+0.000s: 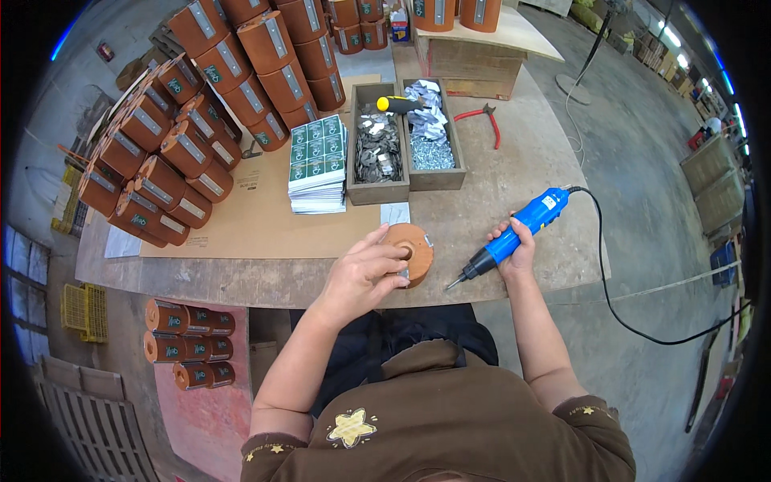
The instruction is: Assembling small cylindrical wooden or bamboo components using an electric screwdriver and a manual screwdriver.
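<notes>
Near the front edge of the table, my left hand point(364, 271) is closed on a reddish-brown wooden cylinder point(419, 245). A hole shows in its round end, and a bit of metal strip is at its rim. To the right, my right hand point(516, 247) wraps round a blue electric screwdriver point(528, 224). Its black nose and thin bit tilt down to the left, and the tip is apart from the cylinder. A black cable point(601, 241) runs from its back end off to the right.
Stacked wooden cylinders point(193, 145) with metal strips fill the table's left. A pile of green-and-white label sheets point(318, 165) stands beside wooden bins point(379, 193) of metal pieces and screws, a yellow-handled screwdriver point(397, 104) across them. Red-handled pliers point(491, 124) lie right. More cylinders point(189, 347) rest lower left.
</notes>
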Motion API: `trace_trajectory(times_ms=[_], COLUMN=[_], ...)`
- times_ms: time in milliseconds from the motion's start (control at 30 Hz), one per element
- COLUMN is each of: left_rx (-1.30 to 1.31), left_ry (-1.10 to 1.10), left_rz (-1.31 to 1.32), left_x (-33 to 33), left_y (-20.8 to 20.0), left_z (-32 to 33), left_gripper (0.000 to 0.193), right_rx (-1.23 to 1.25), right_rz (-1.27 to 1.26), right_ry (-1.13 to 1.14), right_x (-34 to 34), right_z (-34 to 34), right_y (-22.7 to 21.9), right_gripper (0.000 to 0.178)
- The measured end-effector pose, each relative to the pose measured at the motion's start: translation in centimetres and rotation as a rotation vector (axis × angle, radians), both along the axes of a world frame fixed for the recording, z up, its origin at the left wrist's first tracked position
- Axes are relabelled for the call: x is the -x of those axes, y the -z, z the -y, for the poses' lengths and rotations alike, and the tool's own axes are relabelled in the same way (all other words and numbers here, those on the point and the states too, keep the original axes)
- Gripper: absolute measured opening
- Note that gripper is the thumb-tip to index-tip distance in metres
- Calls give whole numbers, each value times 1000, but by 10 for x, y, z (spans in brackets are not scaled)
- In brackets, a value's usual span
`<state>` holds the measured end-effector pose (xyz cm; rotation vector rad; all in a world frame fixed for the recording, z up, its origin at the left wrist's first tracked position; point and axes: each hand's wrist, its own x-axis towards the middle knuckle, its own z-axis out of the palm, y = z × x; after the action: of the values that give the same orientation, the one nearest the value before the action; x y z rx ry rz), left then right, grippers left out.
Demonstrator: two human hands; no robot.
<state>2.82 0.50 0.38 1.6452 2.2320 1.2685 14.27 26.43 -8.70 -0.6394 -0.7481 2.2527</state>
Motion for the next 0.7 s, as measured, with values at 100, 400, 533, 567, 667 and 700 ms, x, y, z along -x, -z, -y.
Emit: trace_trajectory(times_ms=[100,400,533,567,667,700], left_rx=[-103,-214,-232,-238,-213,-213], left_ry=[-84,-194,-231,-275,-249,-247], left_rz=[9,-32,-35,-50,-91,-90], left_x=[-11,-24,-30,-32,-30,-29], left_y=[3,7,2,1,10,11], left_z=[-5,-14,-19,-21,-21,-19], left_gripper=[19,17,21,23,25,25], right_rx=[-3,18,10,10,10,11], right_rz=[-7,-9,-16,-11,-7,-9], right_ry=[0,-10,-6,-7,-11,-14], right_x=[0,0,0,0,1,1], right_z=[-1,1,0,0,0,0], right_y=[-1,-3,0,0,-1,-1], right_gripper=[37,35,35,35,36,36])
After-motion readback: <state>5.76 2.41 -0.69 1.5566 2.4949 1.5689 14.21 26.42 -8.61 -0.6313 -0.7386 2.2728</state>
